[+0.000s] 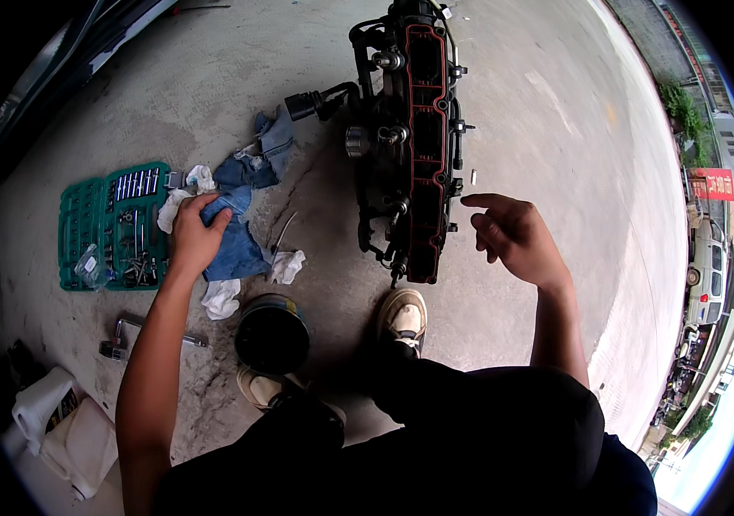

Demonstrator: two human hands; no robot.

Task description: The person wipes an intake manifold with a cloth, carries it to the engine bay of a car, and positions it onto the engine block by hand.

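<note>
My left hand (pixel 197 236) is closed on a blue denim rag (pixel 242 249), its thumb and fingers at the cloth's upper edge. Another piece of denim (pixel 272 146) lies just beyond, with crumpled white rags (pixel 222 298) around them. Over the floor to the right, my right hand (pixel 517 236) holds nothing; its index finger stretches left and the other fingers curl loosely. That fingertip is nearest an engine intake manifold (pixel 427 172), a long black part with a red gasket line around its ports. Injector-like fittings and hoses run along its left side.
A green socket set case (pixel 64 228) lies unfolded at left, near a metal wrench-like tool (pixel 156 331). Between my feet and the rags stands a dark bucket (pixel 272 335). White jugs (pixel 83 439) are at lower left. A vehicle's dark edge (pixel 58 77) intrudes upper left.
</note>
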